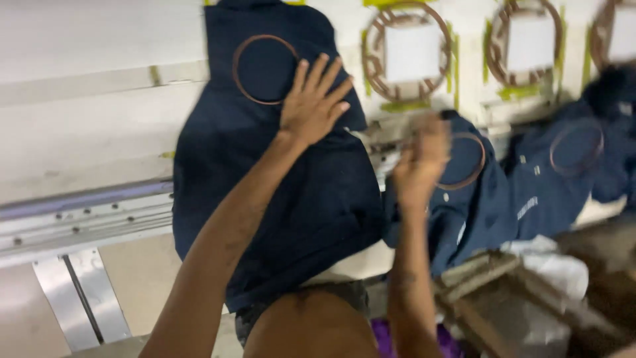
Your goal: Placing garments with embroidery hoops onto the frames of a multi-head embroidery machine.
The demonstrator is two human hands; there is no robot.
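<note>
Pressing flat on the dark navy garment [285,192], your left hand [311,103] lies open with all its fingers spread, gripping nothing, its fingertips just beside the right edge of the brown hoop ring [265,69] clamped into that cloth. Your right hand [421,159] is raised and blurred near a second garment [464,212] of the same navy colour; its grip looks curled closed, and something small and dark shows at its top, but you cannot tell from this view whether it has hold of anything. Count three navy garments across the white table [86,126]: the one under your left hand, the second just beside your right hand, and a third [563,179] farther right, each carrying one round brown hoop, so three hoops in cloth, the second hoop [467,159] partly hidden behind your right hand and the third hoop [576,146] blurred. Above them, along the far edge, you can see three round brown frames holding white squares: a first frame [407,50] outlined with yellow-green tape, a second frame [530,43], and a third frame [616,33] cut off by the picture edge. The first garment hangs over the table's near edge, above a grey metal rail [79,219].
</note>
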